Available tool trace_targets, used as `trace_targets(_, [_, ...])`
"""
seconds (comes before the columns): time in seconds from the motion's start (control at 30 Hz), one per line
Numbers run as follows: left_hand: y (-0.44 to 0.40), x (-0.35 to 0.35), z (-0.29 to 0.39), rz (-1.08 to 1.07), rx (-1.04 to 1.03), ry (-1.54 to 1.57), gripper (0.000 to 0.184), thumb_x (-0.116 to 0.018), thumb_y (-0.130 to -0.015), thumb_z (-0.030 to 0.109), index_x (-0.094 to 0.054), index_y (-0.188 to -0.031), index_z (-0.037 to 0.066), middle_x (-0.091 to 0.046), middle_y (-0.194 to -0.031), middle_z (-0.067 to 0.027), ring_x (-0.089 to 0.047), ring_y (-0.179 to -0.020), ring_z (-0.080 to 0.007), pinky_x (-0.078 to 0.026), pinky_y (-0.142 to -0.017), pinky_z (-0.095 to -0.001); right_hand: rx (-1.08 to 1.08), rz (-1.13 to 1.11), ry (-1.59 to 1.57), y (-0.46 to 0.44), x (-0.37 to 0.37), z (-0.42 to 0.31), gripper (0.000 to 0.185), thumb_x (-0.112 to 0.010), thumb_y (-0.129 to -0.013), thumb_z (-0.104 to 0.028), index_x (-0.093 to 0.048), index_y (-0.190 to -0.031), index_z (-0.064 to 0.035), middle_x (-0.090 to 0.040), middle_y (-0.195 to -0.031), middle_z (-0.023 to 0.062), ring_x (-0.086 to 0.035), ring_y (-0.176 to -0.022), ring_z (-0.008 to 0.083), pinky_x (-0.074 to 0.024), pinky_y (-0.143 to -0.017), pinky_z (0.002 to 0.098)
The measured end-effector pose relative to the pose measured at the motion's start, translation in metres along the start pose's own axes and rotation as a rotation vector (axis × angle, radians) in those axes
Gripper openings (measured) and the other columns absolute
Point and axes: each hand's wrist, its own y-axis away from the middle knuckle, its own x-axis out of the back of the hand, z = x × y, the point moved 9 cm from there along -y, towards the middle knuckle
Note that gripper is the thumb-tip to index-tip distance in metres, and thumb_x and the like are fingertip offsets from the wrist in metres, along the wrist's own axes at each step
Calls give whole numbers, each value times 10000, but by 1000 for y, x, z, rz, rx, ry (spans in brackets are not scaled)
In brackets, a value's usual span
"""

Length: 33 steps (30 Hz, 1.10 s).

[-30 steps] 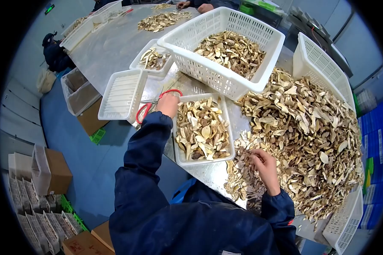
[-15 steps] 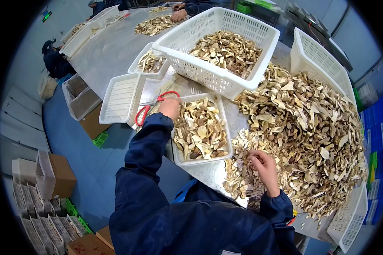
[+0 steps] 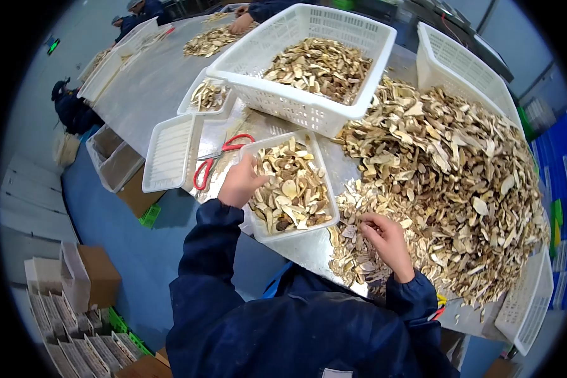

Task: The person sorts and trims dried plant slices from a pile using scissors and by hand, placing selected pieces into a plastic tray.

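My left hand (image 3: 240, 182) is at the left rim of a white plastic tray (image 3: 327, 183) filled with dried mushroom slices (image 3: 290, 189). Its thumb and fingers are apart, and I see nothing between them. Over the near edge of a large heap of dried mushroom slices (image 3: 447, 170), my right hand (image 3: 389, 244) has its fingers bent toward the thumb; whatever they pinch is too small to make out. Red-handled scissors (image 3: 219, 153) lie on the metal table left of the tray, with the blades partly spread.
A large white basket (image 3: 283, 104) of slices stands behind the tray. A ribbed white tray (image 3: 170, 154) and a smaller tray of slices (image 3: 209, 97) sit to the left. White baskets (image 3: 463, 66) border the heap. A co-worker's hand (image 3: 240, 24) is across the table.
My left hand has drawn back toward me from the tray's upper left, its thumb now apart from the fingers. My right hand stays over the heap's edge. The view has shifted slightly.
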Motion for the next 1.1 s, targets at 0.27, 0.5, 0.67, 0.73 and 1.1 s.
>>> trace_targets(0.27, [24, -26, 33, -267, 117, 249, 352, -739, -756, 323, -607, -777, -3, -629, -663, -99, -605, -610, -156, -469, -557, -305, 13, 31, -23, 9, 6, -5, 228, -634, -853, -123, -647, -1045, -2, -667, -804, 96, -625, -710, 144, -490, -655, 258])
trace_targets(0.5, [73, -113, 88, -402, 38, 721, 310, -692, -836, 266, -566, -958, 11, -588, -726, -31, -561, -660, -110, -420, -563, -249, 219, 71, -64, 16, -26, -44, 473, -662, -807, -36, -537, -1263, -52, -645, -950, 103, -620, -701, 164, -507, -634, 273])
trace_targets(0.67, [97, -159, 124, -647, 94, 1020, 258, -587, -926, 194, -488, -1082, 14, -515, -778, -12, -477, -672, -76, -371, -560, -222, 348, 267, 45, 30, -12, -44, 365, -628, -810, -13, -582, -1171, -40, -568, -829, 77, -553, -635, 162, -438, -571, 268])
trace_targets(0.73, [106, -164, 133, -801, 235, 1227, 194, -544, -952, 178, -494, -1054, 21, -500, -774, -7, -450, -656, -62, -348, -546, -203, 197, 197, -203, 32, -4, -21, 328, -611, -830, -11, -588, -1156, -34, -548, -811, 37, -520, -629, 110, -414, -563, 243])
trace_targets(1.1, [106, -173, 162, -545, -21, 888, 72, -574, -909, 80, -540, -929, 20, -569, -726, -3, -520, -635, -53, -406, -542, -207, -80, 263, -405, 55, 21, 26, 92, -622, -849, -56, -596, -894, 20, -496, -666, -32, -445, -627, 40, -371, -558, 205])
